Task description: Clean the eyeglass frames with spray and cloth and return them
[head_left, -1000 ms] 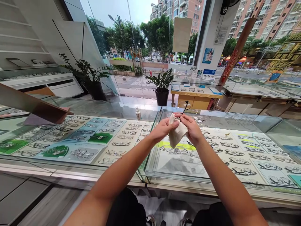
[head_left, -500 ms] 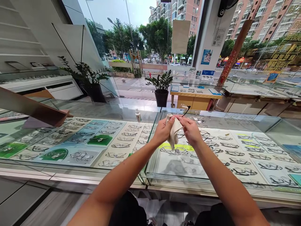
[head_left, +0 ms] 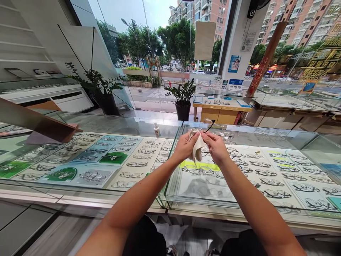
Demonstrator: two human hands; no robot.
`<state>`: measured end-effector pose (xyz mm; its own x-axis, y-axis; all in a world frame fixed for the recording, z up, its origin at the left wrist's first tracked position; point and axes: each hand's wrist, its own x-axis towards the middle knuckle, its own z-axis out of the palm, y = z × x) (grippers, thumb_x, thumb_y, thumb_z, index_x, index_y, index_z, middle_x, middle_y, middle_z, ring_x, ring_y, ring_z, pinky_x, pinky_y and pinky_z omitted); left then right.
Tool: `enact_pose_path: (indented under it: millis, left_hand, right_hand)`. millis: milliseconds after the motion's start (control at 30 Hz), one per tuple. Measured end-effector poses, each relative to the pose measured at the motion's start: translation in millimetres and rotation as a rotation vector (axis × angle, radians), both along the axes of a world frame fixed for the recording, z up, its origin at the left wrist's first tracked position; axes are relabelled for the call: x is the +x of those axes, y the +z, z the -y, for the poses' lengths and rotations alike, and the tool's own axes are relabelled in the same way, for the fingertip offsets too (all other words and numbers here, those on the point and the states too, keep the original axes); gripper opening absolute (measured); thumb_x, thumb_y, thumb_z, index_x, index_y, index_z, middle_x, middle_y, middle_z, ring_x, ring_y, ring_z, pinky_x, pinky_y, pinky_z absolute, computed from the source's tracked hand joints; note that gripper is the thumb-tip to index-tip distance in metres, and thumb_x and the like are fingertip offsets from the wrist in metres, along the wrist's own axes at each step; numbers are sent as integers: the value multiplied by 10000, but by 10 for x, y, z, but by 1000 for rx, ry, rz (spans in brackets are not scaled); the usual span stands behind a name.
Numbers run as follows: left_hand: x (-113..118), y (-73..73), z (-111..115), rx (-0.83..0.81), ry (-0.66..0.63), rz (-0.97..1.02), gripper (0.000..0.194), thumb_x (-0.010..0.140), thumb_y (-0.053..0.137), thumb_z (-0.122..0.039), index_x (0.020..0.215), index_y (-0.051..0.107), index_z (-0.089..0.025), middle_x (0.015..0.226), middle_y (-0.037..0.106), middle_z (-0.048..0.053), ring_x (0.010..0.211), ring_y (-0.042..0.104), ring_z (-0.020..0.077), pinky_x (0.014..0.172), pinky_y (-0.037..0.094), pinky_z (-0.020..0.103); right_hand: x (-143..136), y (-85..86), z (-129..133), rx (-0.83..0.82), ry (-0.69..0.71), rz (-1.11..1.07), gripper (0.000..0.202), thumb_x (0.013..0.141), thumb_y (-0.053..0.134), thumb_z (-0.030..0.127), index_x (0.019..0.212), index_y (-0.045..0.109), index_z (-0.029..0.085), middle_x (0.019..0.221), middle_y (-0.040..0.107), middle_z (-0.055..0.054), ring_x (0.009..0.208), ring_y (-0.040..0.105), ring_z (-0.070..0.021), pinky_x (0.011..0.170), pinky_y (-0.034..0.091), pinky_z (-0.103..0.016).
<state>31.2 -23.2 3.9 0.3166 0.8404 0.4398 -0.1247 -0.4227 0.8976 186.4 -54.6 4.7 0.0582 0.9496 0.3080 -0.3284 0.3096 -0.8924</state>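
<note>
Above the glass counter, my left hand [head_left: 185, 145] is closed on a pale cloth [head_left: 197, 147], whose loose end hangs down between my hands. My right hand [head_left: 215, 145] pinches a pair of glasses [head_left: 210, 125]; one lens and a dark temple stick up beyond the fingers. The cloth and my fingers hide the rest of the frame. Both hands nearly meet at the cloth. A small white spray bottle [head_left: 157, 131] stands upright on the counter, to the left of my hands.
Under the glass top [head_left: 176, 199] lie rows of spectacle frames [head_left: 266, 173]. A brown slanted board [head_left: 39, 122] rises at the left. Potted plants [head_left: 183, 103] stand beyond the counter by the window. A wooden display table [head_left: 221, 108] is farther back.
The cloth has shifted and its hanging end has folded and risen slightly between my hands. The glasses have tilted a little. Both hands stay in almost the same place.
</note>
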Motion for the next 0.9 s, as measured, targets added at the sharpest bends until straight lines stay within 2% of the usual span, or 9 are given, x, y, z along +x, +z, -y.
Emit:
enact_pose_path:
  millis: [100,233,333,467,567,667,800,900]
  left_hand:
    - [-56,34,-42,19,-95,-67,628,969,621,-729,1058,781,-129,838,679,43,765,566,178,744,467,284]
    - [-126,68,-63,-6,-288,-154,568,909,757,-647,1180,736,-149,920,686,40,790,575,171,737,461,264]
    - [-109,46,-65,4,-213,-113,546,903,775,-633,1144,731,-145,873,662,25,758,557,156,707,442,254]
    - [-64,16,-79,-13,-88,-34,621,921,688,-739,997,772,-128,780,650,31,711,541,159,660,421,268]
    - [-64,16,-104,-60,-115,-33,704,902,649,-817,911,773,-124,737,656,32,673,527,150,634,409,271]
    - [-94,16,-154,-104,-101,2,709,849,704,-836,844,742,-128,747,682,33,685,556,144,637,422,262]
    - [-154,25,-248,-236,-30,178,720,787,757,-852,862,729,-136,773,725,44,692,619,156,652,473,272]
    - [-192,54,-295,-291,-59,272,715,758,797,-838,879,733,-136,791,747,52,748,677,172,720,524,280]
  right_hand:
    - [38,5,-27,-23,-34,-35,312,729,958,525,865,872,257,962,796,-37,969,683,-230,954,534,-382]
    - [80,2,-63,-81,-34,-88,365,670,986,538,872,880,253,926,808,-37,877,673,-209,861,536,-360]
    - [41,-20,-54,-58,-16,-70,377,696,970,557,904,882,256,993,828,-46,932,690,-212,901,537,-354]
    - [-31,-35,-14,-31,9,-33,358,738,951,548,942,871,264,1003,824,-44,977,706,-226,977,538,-375]
    - [-13,-3,0,12,-35,-7,335,743,947,547,903,868,264,981,781,-37,991,685,-231,1003,535,-380]
    - [69,49,-7,15,-68,11,345,745,929,595,874,869,280,1006,735,-43,1005,649,-240,982,539,-385]
    - [168,76,-31,73,-27,158,313,779,905,596,845,877,291,1118,703,-62,1238,599,-295,1114,468,-413]
    - [183,58,-40,127,7,258,260,842,869,559,846,882,299,1197,676,-58,1313,575,-301,1174,409,-424]
